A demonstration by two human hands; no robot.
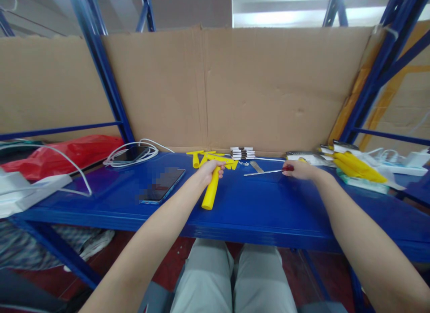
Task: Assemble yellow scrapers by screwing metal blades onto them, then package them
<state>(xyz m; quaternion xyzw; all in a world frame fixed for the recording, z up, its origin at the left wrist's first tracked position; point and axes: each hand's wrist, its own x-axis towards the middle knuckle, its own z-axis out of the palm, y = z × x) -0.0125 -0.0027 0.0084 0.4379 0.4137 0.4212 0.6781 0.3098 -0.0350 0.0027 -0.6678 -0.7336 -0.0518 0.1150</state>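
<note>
My left hand [212,169] is closed around a yellow T-shaped tool [211,194] that looks like a scraper. Its thick round handle points toward me, and its wide head lies at the far side of the hand. In my right hand [297,169] is a screwdriver [265,172], gripped by its red handle with the long metal shaft pointing left over the table. Between the hands, farther back, lie a flat metal strip [257,167] and several tiny light pieces [244,163]. More yellow T-shaped tools [195,159] rest just beyond my left hand.
A blue table [248,210] has a cardboard wall [268,89] behind it. Small boxes [242,153] are stacked at the back. A phone [164,186] and coiled white cable [134,154] lie left; a yellow bundle [359,166] lies right. Blue posts [107,75] frame both sides.
</note>
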